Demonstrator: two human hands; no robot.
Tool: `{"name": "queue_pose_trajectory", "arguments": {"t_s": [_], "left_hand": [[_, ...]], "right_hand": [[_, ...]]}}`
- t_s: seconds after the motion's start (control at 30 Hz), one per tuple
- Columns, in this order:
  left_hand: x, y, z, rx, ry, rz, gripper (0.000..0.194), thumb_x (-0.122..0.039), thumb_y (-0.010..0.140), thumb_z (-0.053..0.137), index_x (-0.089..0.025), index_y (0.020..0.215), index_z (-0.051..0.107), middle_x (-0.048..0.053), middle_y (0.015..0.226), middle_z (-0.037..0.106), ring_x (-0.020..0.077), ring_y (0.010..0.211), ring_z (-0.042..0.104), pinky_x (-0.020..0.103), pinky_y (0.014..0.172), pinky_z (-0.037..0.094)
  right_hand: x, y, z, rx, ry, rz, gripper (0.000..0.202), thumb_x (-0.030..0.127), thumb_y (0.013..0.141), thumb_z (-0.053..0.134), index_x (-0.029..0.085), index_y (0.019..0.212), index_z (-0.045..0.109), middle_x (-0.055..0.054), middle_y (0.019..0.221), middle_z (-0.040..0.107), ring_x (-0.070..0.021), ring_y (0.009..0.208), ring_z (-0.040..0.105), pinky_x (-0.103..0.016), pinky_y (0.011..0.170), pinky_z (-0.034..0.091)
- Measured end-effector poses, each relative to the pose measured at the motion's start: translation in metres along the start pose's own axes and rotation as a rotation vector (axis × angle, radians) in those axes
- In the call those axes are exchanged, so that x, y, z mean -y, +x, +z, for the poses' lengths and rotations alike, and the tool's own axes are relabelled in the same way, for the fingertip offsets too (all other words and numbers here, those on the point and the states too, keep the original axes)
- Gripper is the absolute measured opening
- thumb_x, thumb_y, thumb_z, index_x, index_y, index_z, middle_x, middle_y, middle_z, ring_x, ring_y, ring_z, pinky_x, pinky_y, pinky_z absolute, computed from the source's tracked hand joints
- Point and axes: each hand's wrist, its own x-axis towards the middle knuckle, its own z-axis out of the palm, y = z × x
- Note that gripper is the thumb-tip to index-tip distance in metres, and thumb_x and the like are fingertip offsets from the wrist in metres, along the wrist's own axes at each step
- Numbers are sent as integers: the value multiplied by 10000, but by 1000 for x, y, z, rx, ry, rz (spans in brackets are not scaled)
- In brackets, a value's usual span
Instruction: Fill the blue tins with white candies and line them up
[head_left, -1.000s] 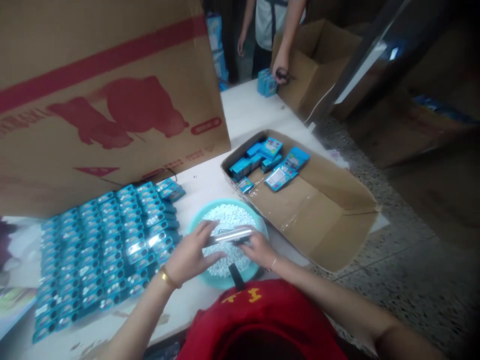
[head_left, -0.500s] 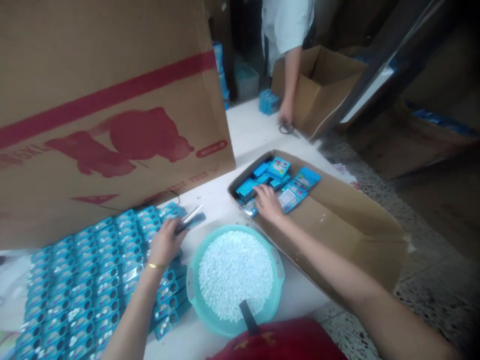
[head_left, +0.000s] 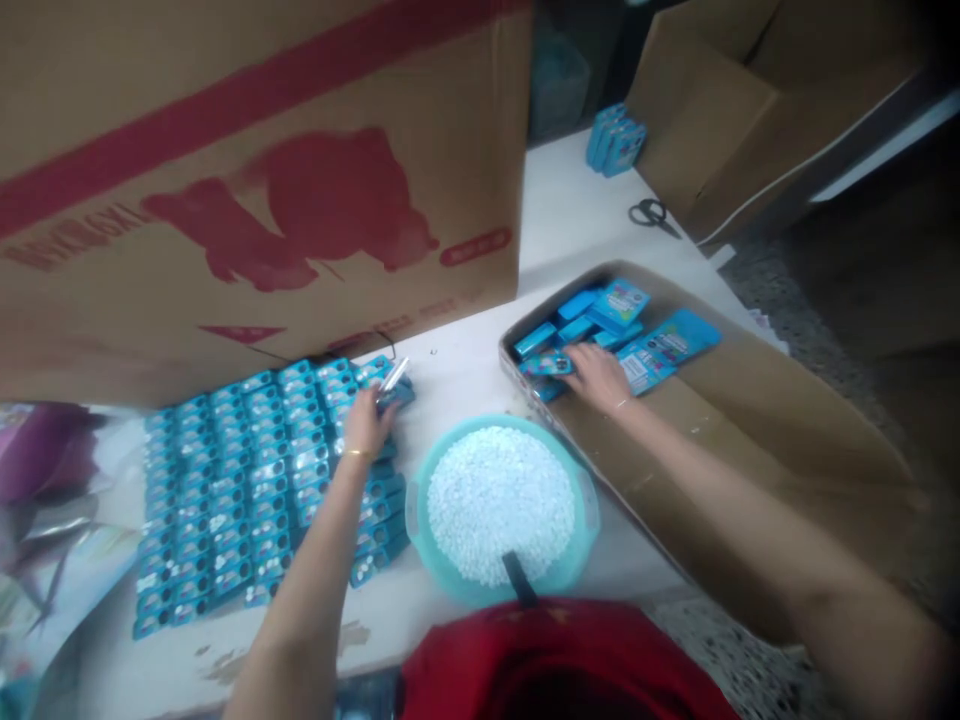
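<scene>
My left hand (head_left: pixel 367 420) is closed round a small blue pack with a shiny clear edge (head_left: pixel 394 378), at the top right of the rows of blue packs (head_left: pixel 262 470). Inside the shallow cardboard box, my right hand (head_left: pixel 598 376) grips the end of a small blue box (head_left: pixel 547 364). More blue boxes (head_left: pixel 577 305) lie just beyond it, and a flat blue pouch (head_left: pixel 667 350) is to its right. Between my arms stands a turquoise basin (head_left: pixel 418 500) full of small white pellets (head_left: pixel 502 500), with a dark handle (head_left: pixel 519 578) sticking out.
A large printed carton (head_left: pixel 450 130) stands along the back left. Black scissors (head_left: pixel 652 215) and a few blue packs (head_left: pixel 615 140) lie at the far end of the white table (head_left: pixel 555 225). Another open carton (head_left: pixel 705 120) is behind them.
The view has shifted, so the table appears lower and farther right. My right hand now has a small blue box in its fingers. The other person's hand has left the scissors and is out of view.
</scene>
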Motion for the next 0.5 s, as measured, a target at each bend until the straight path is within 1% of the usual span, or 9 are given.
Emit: {"name": "queue_pose_trajectory", "arguments": {"t_s": [0.07,0.13,0.17,0.2,0.27,0.3,0.37,0.43,0.5], "left_hand": [[-15,-24,-11,40,-135,82,401,-393,894,444,-128,1183,524,127,1077,613,240,974,585,367,879,470],[-30,-57,-24,213,-228,181,347,-377,904,416,-158,1133,557,91,1007,632,208,898,592,348,857,475],[-37,-76,-30,327,-244,221,323,-364,900,422,-169,1113,567,80,980,634,197,867,593,335,834,478],[-43,-97,-34,440,-235,249,294,-345,892,438,-173,1084,578,76,955,633,193,844,592,326,809,478],[-53,-136,-33,610,-155,265,215,-287,873,460,-167,991,594,81,921,620,200,822,591,323,770,475],[-59,-154,-28,654,-106,253,177,-256,864,463,-164,941,593,86,914,613,206,825,590,326,765,473],[-72,-182,-7,666,-73,201,129,-209,852,467,-161,886,582,92,911,599,215,841,588,337,776,473],[-93,-197,23,604,-157,150,122,-194,853,470,-163,904,576,93,927,591,218,873,587,348,809,475],[-118,-202,54,536,-267,139,139,-196,863,465,-168,943,574,92,954,591,219,926,582,359,856,471]], "right_hand": [[2,-23,-24,-211,233,152,424,416,815,635,173,1153,552,-122,1097,603,-286,1019,548,-420,877,447],[12,-47,-52,-371,546,308,449,461,767,683,213,1118,553,-73,1090,615,-259,1017,570,-422,902,465],[19,-60,-67,-394,724,388,440,467,754,696,231,1098,555,-47,1071,627,-242,1002,586,-419,904,476],[27,-74,-81,-369,907,467,420,466,752,698,246,1081,559,-27,1051,640,-226,981,604,-412,895,492],[45,-103,-102,-223,1230,612,374,457,764,688,259,1058,570,-13,1027,661,-208,943,635,-397,860,523],[54,-118,-109,-134,1350,671,362,449,765,689,258,1051,577,-16,1022,670,-209,932,646,-395,845,535],[70,-147,-114,18,1507,747,360,424,754,704,248,1046,588,-30,1023,683,-218,926,660,-401,835,546],[84,-172,-108,116,1577,781,388,403,729,730,234,1050,591,-44,1036,690,-226,934,662,-413,852,543],[95,-191,-98,150,1554,788,417,398,697,758,225,1040,592,-49,1044,690,-224,950,653,-415,882,529]]}}
